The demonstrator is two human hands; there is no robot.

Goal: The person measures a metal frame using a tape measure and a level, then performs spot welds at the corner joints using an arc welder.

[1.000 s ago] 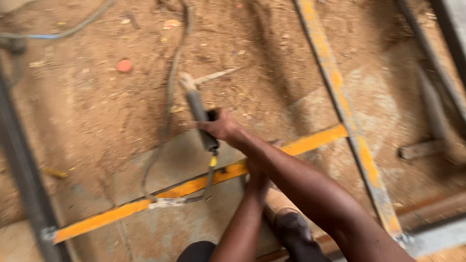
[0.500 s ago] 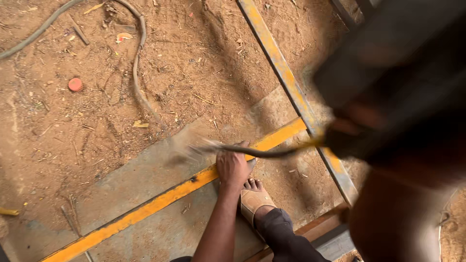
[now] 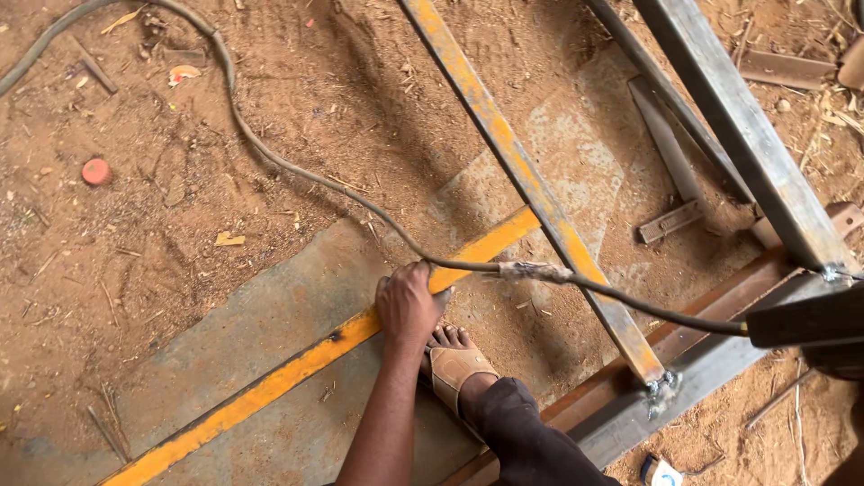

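Pressing flat on the yellow bar (image 3: pixel 297 369) beside the cable (image 3: pixel 270 157), left hand (image 3: pixel 409 306) grip spread, bare dirt leftward

floor: reddish dirt (image 3: pixel 135 270) | grey slab (image 3: pixel 270 315) | light: daylight, soft shadows

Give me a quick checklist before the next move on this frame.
1. Left hand pressing on the yellow bar: ok.
2. Right hand in view: not ok, only a dark tool shows at the right edge.
3. Cable clear of the bars: not ok, it crosses the long bar.
4. Taped cable patch sound: cannot tell.
5. Foot protected: not ok, open sandal.
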